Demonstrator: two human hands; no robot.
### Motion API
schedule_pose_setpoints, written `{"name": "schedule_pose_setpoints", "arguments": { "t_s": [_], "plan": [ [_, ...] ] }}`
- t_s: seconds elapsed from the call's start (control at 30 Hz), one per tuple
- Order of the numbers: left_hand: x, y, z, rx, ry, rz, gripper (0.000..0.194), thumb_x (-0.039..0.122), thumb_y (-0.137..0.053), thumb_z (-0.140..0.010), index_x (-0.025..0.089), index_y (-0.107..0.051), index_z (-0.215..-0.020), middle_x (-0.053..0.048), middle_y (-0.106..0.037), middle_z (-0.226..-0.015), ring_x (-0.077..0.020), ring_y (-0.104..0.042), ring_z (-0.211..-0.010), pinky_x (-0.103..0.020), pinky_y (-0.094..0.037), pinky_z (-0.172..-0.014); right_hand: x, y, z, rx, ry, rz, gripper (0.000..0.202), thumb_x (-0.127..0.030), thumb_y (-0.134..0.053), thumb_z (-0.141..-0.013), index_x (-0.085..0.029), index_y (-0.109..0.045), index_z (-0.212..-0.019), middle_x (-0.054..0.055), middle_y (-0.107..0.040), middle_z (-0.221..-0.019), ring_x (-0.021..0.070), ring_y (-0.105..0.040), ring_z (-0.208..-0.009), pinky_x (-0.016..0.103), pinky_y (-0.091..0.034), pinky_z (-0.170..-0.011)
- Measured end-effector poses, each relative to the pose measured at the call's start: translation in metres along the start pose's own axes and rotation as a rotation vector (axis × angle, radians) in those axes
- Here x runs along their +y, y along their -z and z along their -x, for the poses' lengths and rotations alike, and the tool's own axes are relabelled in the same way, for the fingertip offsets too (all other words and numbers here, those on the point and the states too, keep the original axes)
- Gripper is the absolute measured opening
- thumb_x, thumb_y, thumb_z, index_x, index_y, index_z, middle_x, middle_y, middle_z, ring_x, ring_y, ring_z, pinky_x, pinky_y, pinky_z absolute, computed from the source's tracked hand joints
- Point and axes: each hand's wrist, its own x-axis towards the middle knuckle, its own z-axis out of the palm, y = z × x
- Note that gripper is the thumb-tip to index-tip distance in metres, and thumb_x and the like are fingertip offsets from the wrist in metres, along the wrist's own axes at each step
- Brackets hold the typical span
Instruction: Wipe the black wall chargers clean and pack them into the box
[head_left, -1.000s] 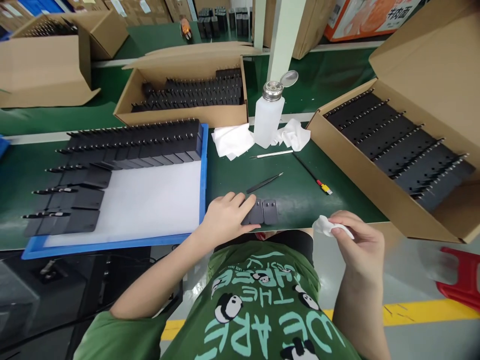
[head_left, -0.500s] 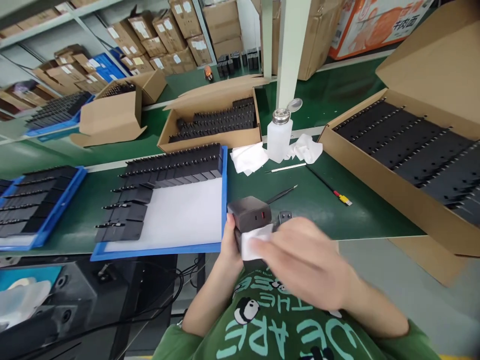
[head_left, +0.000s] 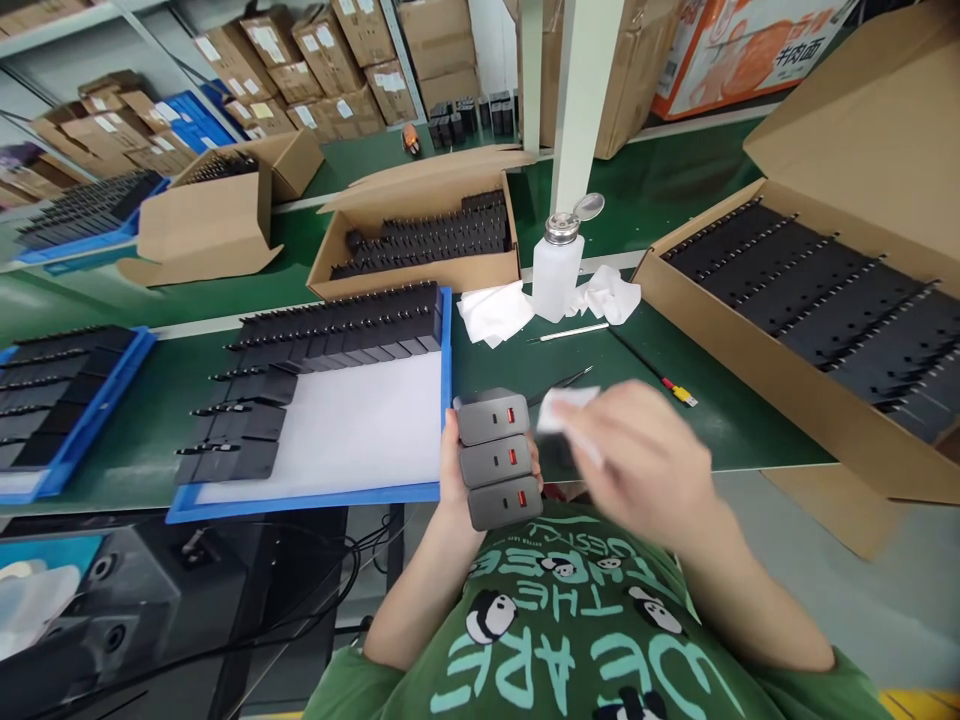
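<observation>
Three dark grey chargers (head_left: pixel 495 462) are stacked in my left hand (head_left: pixel 456 490), which is wrapped round their sides. Their faces with a dark port and a red port are turned up toward the camera. Just to the right, my right hand (head_left: pixel 649 465) is closed on a white wipe (head_left: pixel 562 408), blurred by motion and apart from the chargers. Black tweezers (head_left: pixel 564 382) lie on the green bench behind the hands.
A blue-rimmed tray (head_left: pixel 315 496) with rows of black chargers stands at left. Behind are an open carton (head_left: pixel 420 275), a pump bottle (head_left: pixel 556 275), crumpled wipes (head_left: pixel 495 313), a white stick and a cable (head_left: pixel 652 365). A large carton (head_left: pixel 750 345) of black parts stands at right.
The chargers have tilted so all three port faces show. My right hand has lifted the wipe off them and moved up and to the right. The view has shifted slightly.
</observation>
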Motion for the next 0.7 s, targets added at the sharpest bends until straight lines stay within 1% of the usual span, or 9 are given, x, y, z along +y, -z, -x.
{"name": "schedule_pose_setpoints", "arguments": {
  "t_s": [0.1, 0.17, 0.27, 0.33, 0.4, 0.47, 0.57, 0.63, 0.7],
  "plan": [
    [-0.001, -0.003, -0.001, -0.016, -0.025, 0.01, 0.059, 0.072, -0.057, -0.082, 0.015, -0.068, -0.092, -0.006, -0.066, -0.068, -0.0176, -0.062, -0.06, -0.028, -0.051, -0.057, -0.003, 0.007, 0.001, -0.219, 0.154, -0.153, 0.026, -0.011, -0.04, -0.103, -0.013, -0.065, -0.107, 0.002, -0.063, -0.076, 0.0153, -0.053, -0.071, 0.032, -0.047, -0.07],
    [0.0, -0.003, -0.002, -0.031, -0.021, 0.001, 0.06, 0.073, -0.057, -0.08, 0.015, -0.067, -0.092, -0.006, -0.065, -0.068, -0.0187, -0.062, -0.058, -0.029, -0.051, -0.053, 0.006, 0.015, 0.008, -0.246, 0.149, -0.096, 0.024, -0.009, -0.043, -0.102, -0.011, -0.063, -0.116, 0.005, -0.065, -0.083, 0.0171, -0.056, -0.079, 0.034, -0.048, -0.075],
    [0.002, -0.002, -0.003, -0.057, -0.008, -0.012, 0.063, 0.075, -0.052, -0.08, 0.016, -0.067, -0.095, -0.007, -0.065, -0.068, -0.0211, -0.062, -0.055, -0.03, -0.049, -0.046, 0.038, 0.029, 0.03, -0.159, 0.03, 0.077, 0.036, -0.003, -0.054, -0.094, -0.016, -0.058, -0.127, 0.006, -0.063, -0.089, 0.0195, -0.056, -0.081, 0.036, -0.049, -0.075],
    [0.003, -0.003, -0.002, -0.075, -0.021, -0.018, 0.064, 0.076, -0.052, -0.079, 0.016, -0.066, -0.096, -0.007, -0.065, -0.069, -0.0211, -0.062, -0.057, -0.03, -0.049, -0.046, 0.062, 0.034, 0.049, -0.135, -0.052, 0.164, 0.04, -0.005, -0.058, -0.092, -0.023, -0.058, -0.128, 0.005, -0.061, -0.087, 0.0204, -0.055, -0.077, 0.037, -0.05, -0.074],
    [0.004, -0.006, -0.002, -0.084, -0.035, -0.03, 0.063, 0.076, -0.052, -0.079, 0.017, -0.066, -0.096, -0.007, -0.065, -0.07, -0.0207, -0.062, -0.058, -0.03, -0.05, -0.048, 0.08, 0.035, 0.067, -0.188, -0.159, 0.215, 0.038, -0.012, -0.057, -0.095, -0.024, -0.057, -0.131, 0.005, -0.061, -0.089, 0.0223, -0.056, -0.078, 0.039, -0.052, -0.074],
    [0.003, -0.009, -0.003, -0.081, -0.046, -0.047, 0.062, 0.075, -0.053, -0.079, 0.017, -0.066, -0.097, -0.007, -0.065, -0.07, -0.0208, -0.063, -0.058, -0.03, -0.05, -0.049, 0.089, 0.034, 0.079, -0.298, -0.252, 0.242, 0.041, -0.019, -0.052, -0.099, -0.021, -0.051, -0.139, 0.008, -0.062, -0.094, 0.0247, -0.058, -0.083, 0.041, -0.053, -0.075],
    [0.001, -0.014, -0.004, -0.076, -0.064, -0.068, 0.059, 0.071, -0.056, -0.08, 0.016, -0.066, -0.099, -0.006, -0.067, -0.071, -0.0204, -0.064, -0.059, -0.029, -0.052, -0.049, 0.083, 0.036, 0.081, -0.338, -0.345, 0.276, 0.052, -0.026, -0.05, -0.101, -0.018, -0.04, -0.151, 0.012, -0.058, -0.104, 0.0267, -0.059, -0.09, 0.041, -0.054, -0.074],
    [-0.001, -0.017, -0.005, -0.065, -0.077, -0.082, 0.057, 0.069, -0.058, -0.081, 0.016, -0.067, -0.098, -0.006, -0.067, -0.072, -0.0197, -0.064, -0.06, -0.029, -0.052, -0.05, 0.07, 0.042, 0.072, -0.231, -0.358, 0.27, 0.06, -0.029, -0.056, -0.099, -0.021, -0.035, -0.155, 0.013, -0.054, -0.108, 0.0266, -0.058, -0.095, 0.041, -0.054, -0.077],
    [-0.003, -0.019, -0.007, -0.027, -0.089, -0.113, 0.057, 0.069, -0.061, -0.079, 0.015, -0.068, -0.098, -0.006, -0.067, -0.072, -0.0192, -0.064, -0.06, -0.029, -0.052, -0.05, 0.051, 0.05, 0.057, -0.118, -0.303, 0.246, 0.069, -0.03, -0.063, -0.096, -0.024, -0.032, -0.157, 0.012, -0.053, -0.109, 0.0269, -0.057, -0.1, 0.042, -0.054, -0.084]
  ]
}}
